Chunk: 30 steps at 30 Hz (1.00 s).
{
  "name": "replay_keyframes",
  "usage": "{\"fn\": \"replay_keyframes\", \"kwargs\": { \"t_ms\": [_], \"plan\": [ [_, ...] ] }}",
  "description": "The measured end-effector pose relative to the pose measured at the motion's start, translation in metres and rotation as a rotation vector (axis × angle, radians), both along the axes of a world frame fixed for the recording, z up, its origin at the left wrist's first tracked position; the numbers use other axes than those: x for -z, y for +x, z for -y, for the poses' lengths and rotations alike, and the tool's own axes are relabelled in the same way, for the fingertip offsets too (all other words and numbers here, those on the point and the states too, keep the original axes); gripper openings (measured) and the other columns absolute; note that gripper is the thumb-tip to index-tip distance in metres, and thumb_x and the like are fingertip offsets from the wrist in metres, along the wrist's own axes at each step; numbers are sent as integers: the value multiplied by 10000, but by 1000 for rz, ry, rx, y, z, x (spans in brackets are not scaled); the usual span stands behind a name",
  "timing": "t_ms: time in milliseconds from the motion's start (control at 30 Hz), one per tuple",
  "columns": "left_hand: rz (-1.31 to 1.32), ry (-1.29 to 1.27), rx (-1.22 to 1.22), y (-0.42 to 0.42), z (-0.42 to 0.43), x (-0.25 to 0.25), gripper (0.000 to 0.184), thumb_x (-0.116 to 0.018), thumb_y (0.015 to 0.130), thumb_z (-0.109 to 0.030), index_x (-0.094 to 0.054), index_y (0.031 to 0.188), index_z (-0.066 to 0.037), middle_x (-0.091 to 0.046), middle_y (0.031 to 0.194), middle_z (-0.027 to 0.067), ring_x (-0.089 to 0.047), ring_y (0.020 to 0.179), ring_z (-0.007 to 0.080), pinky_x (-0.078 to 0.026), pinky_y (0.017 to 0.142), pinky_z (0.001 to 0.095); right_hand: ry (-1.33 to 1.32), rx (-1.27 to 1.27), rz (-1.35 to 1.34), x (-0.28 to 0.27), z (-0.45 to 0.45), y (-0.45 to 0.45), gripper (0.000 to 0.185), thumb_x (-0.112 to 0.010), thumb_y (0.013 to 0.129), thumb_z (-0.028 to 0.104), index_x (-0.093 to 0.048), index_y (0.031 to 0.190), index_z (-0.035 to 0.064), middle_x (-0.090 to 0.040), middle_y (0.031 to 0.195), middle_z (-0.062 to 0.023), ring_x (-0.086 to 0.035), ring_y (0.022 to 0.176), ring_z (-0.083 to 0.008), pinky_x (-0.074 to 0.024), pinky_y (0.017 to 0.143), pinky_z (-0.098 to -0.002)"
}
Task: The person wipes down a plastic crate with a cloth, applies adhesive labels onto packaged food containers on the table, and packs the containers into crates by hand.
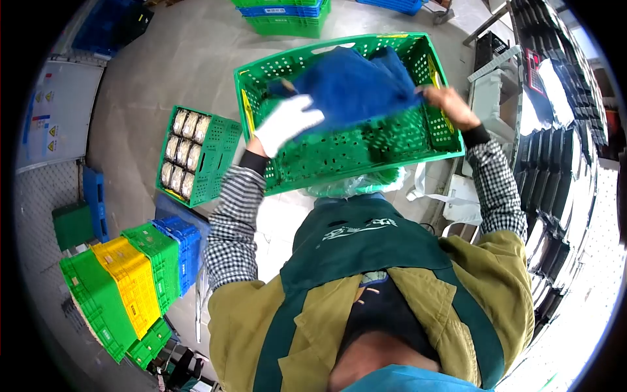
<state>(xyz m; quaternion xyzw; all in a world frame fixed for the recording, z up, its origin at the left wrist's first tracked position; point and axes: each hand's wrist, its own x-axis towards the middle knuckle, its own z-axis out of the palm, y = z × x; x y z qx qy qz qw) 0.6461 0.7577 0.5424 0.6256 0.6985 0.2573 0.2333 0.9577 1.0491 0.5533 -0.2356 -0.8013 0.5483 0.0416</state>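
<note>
A blue cloth (356, 85), blurred by motion, is spread over the inside of a large green perforated crate (313, 176) with yellow handles. My left hand (287, 123), in a white glove, is at the crate's left side by the cloth's lower left edge; its fingers are smeared by motion. My bare right hand (452, 108) is above the crate's right end, its fingers closed on the cloth's right corner. Dark bits lie on the crate's bottom.
Left, a green crate (219, 157) holds packed items in rows. Stacked green, yellow (127, 281) and blue crates stand at lower left. More crates (287, 25) are at the top. Black trays (552, 163) are stacked at right, near a red device (533, 70).
</note>
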Motion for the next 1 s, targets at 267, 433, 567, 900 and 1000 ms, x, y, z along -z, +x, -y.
{"fn": "replay_keyframes", "kwargs": {
  "t_ms": [267, 433, 567, 900, 1000],
  "plan": [
    [34, 108, -730, 26, 2, 56, 797, -694, 802, -289, -270, 1378, 62, -448, 1311, 252, -512, 1136, 338, -410, 953, 374, 532, 390, 280, 200, -12, -53, 1027, -650, 698, 661, -326, 1336, -76, -398, 1314, -318, -443, 1199, -418, -404, 971, -456],
    [-264, -173, -960, 46, 128, 24, 786, -698, 793, -233, -270, 1386, 54, -417, 1344, 269, -451, 1218, 340, -358, 1013, 385, 834, 309, 646, 253, 111, -139, 883, -516, 758, 691, -308, 1404, 126, -242, 1432, -267, -225, 1307, -495, -219, 1013, -629],
    [531, -162, -1228, 60, 173, 88, 392, -573, 913, -192, -501, 1222, 37, -586, 1105, 107, -541, 986, 172, -435, 854, 279, 682, -43, -7, 239, 193, -207, 650, -720, 649, 432, -542, 1181, 104, -402, 1339, -179, -281, 1303, -424, -230, 1032, -595],
    [693, -152, -1327, 60, 156, 74, 391, -526, 935, -141, -450, 1268, 51, -562, 1129, 105, -533, 975, 162, -431, 860, 264, 999, 64, 15, 288, -26, -185, 416, -635, 733, 313, -614, 1114, 150, -546, 1211, -121, -463, 1162, -320, -373, 972, -465],
    [741, -224, -1324, 57, 172, 86, 434, -542, 931, -162, -433, 1305, 30, -546, 1169, 105, -527, 1017, 170, -425, 886, 270, 1070, 634, 262, 295, -58, -141, 408, -588, 778, 335, -594, 1135, 137, -514, 1251, -188, -480, 1143, -349, -372, 955, -482]
  ]
}}
